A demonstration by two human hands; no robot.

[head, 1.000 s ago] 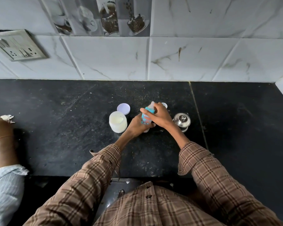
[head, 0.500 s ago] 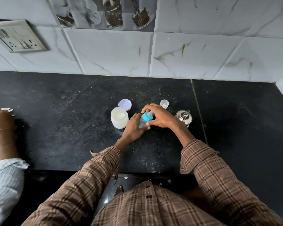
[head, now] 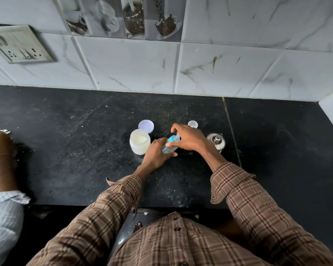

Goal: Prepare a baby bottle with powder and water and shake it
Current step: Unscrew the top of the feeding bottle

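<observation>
The bottle (head: 171,144) leans on the counter (head: 85,150), its blue collar tipped toward 1 o'clock, held low on the body by the left hand (head: 156,154), whose fingers curl round it from 7 o'clock. The right hand (head: 190,139) arches over the top from 3 o'clock, thumb on the collar, fingers spread above the teat. The open jar (head: 139,144) stands at 9 o'clock of the bottle, its lid (head: 146,126) at 11 o'clock, a clear cap (head: 192,124) at 1 o'clock and a steel pot (head: 216,141) at 3 o'clock.
</observation>
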